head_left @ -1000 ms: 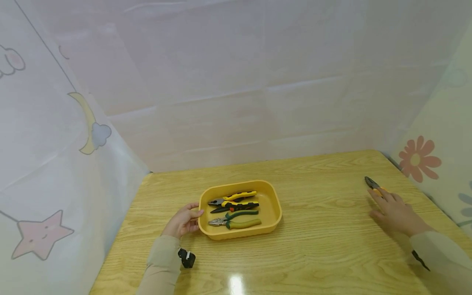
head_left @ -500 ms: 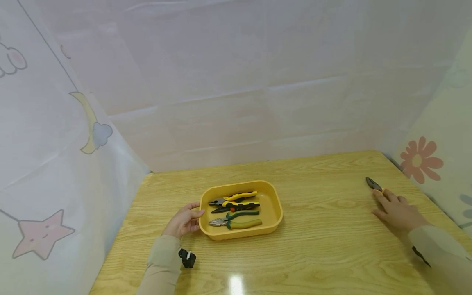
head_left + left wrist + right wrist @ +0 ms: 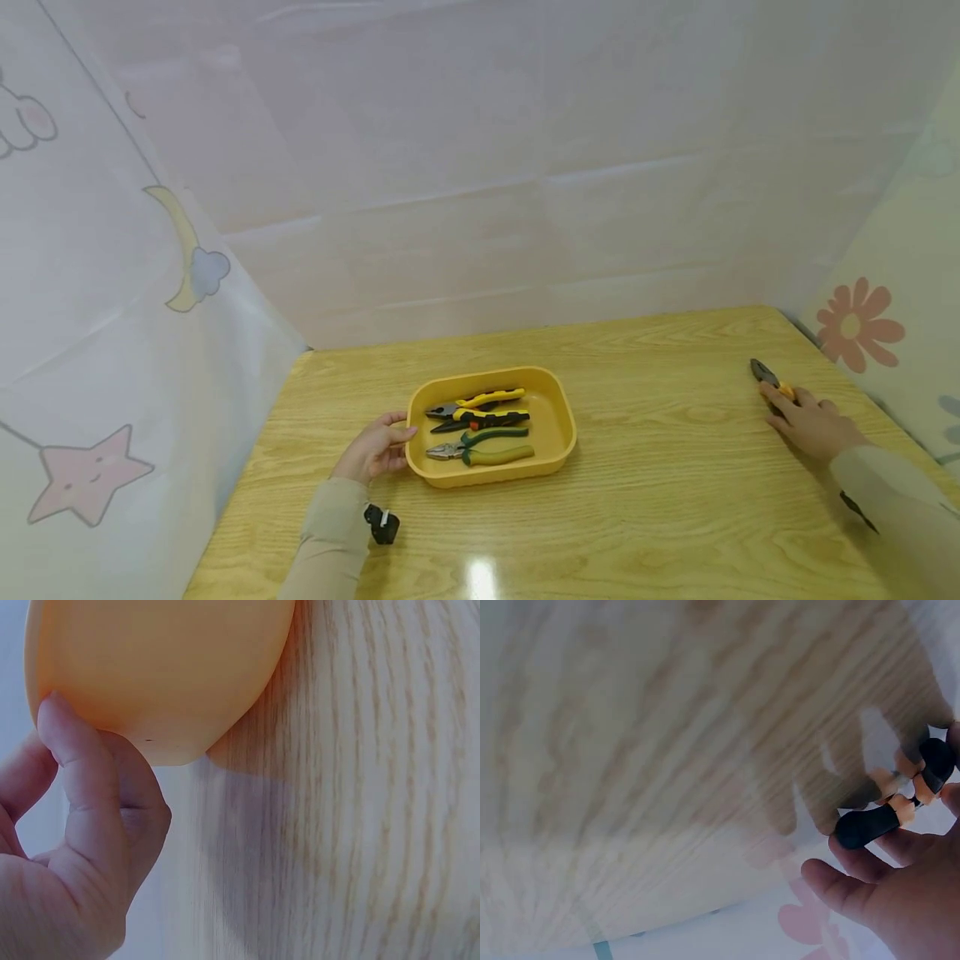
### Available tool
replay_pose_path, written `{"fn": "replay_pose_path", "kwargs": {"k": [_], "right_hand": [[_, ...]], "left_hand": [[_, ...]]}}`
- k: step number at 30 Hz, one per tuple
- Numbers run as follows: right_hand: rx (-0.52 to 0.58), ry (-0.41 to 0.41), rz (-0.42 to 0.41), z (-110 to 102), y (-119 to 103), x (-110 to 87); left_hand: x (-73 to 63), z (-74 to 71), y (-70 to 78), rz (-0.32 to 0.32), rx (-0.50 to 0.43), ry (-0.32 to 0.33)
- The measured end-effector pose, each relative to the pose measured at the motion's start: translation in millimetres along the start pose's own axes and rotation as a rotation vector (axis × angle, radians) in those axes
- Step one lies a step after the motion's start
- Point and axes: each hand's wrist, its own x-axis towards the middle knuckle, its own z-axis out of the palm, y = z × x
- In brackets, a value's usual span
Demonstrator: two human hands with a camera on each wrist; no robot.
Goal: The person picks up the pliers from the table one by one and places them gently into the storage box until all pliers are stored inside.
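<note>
In the head view, my left hand [image 3: 372, 448] pinches the left end of a yellow plastic tray [image 3: 561, 446], thumb over the rim. The left wrist view shows its fingers on the tray's outer wall [image 3: 176, 660]. Inside the tray lie combination pliers with yellow-black handles [image 3: 491, 397], long-nose pliers [image 3: 487, 419] and pliers with green-yellow handles [image 3: 495, 456]. At the table's right side, my right hand [image 3: 817, 429] grips another pair of pliers [image 3: 763, 372], dark jaws pointing away. Their black-tipped orange handles [image 3: 870, 825] show between the fingers in the right wrist view.
The wooden table [image 3: 660, 483] carries the tray left of its middle. A pale cloth backdrop [image 3: 525, 208] rises behind the table and along both sides. A black wrist camera [image 3: 382, 525] sits by the left sleeve.
My right fingers have closed further around the pliers at the right and reach closer to their jaws. The left hand stays on the tray, which has not visibly moved on the table.
</note>
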Motion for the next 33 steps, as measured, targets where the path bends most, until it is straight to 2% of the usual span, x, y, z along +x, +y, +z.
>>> {"fn": "replay_pose_path", "kwargs": {"k": [5,11,14,18,22,29,33], "right_hand": [[0.05,-0.007,-0.019,-4,-2,4.9],[0.171,-0.085,0.05,-13,-5,11.3],[0.194,-0.087,0.091,-15,-9,12.7],[0.19,-0.028,0.125,-17,-15,10.4],[0.153,0.053,0.102,-17,-21,4.3],[0.177,0.107,0.107,-26,-34,-8.9],[0.162,0.172,0.067,-29,-44,-15.6]], "left_hand": [[-0.6,-0.7,-0.2,0.002,0.005,0.0],[-0.1,-0.8,-0.2,0.004,-0.004,-0.011],[0.6,-0.8,-0.3,0.007,-0.003,-0.006],[1.2,-0.2,-1.3,0.005,-0.006,0.007],[2.1,0.7,-2.8,0.003,-0.013,0.022],[1.8,0.6,-2.7,0.007,-0.02,0.019],[1.3,1.0,-1.8,0.009,-0.017,0.011]]}}
